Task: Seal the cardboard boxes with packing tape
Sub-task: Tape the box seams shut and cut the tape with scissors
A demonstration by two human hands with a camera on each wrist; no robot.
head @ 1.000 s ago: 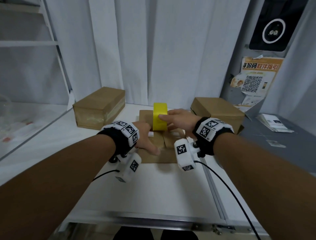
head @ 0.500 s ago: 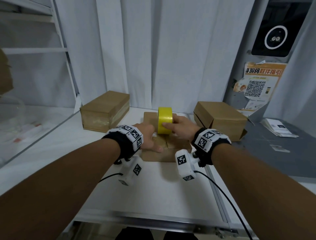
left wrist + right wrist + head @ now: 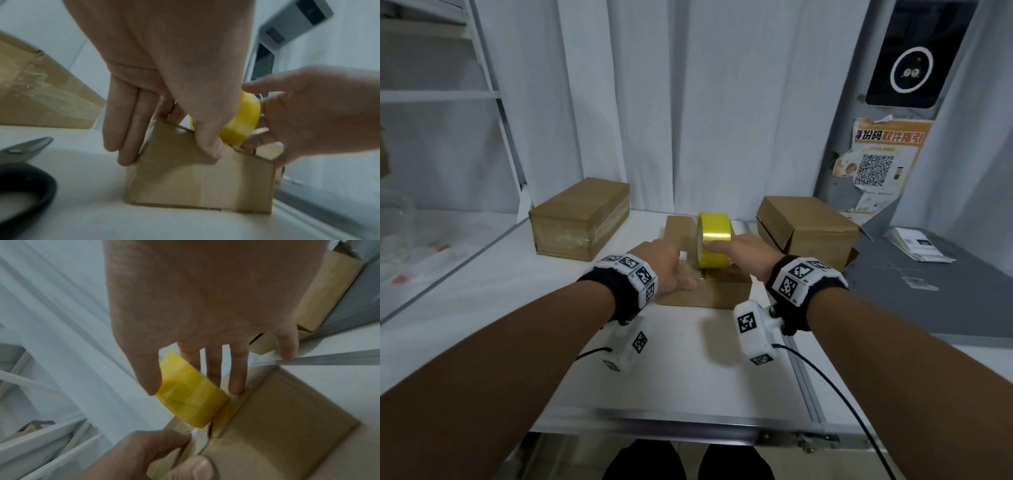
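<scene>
A small cardboard box [image 3: 702, 296] lies mid-table with its top flaps closed. My right hand [image 3: 744, 251] grips a yellow tape roll [image 3: 714, 240] standing upright on the box top; the thumb and fingers clasp the roll [image 3: 191, 394]. A strip of tape [image 3: 224, 414] runs from the roll down onto the centre seam. My left hand [image 3: 666, 270] presses on the near part of the box, its thumb [image 3: 209, 146] on top and its straight fingers [image 3: 123, 129] down the left side. The box's front face [image 3: 197, 183] shows in the left wrist view.
A taped cardboard box [image 3: 582, 222] sits at the back left, and another box [image 3: 808, 226] at the back right. Scissors [image 3: 24, 149] with black handles lie on the table left of my left hand. White curtains hang behind. A grey surface [image 3: 928, 291] with papers adjoins on the right.
The right hand and the roll have shifted slightly toward the far end of the box. The left hand stays pressed on the near part. The head view has tilted a little.
</scene>
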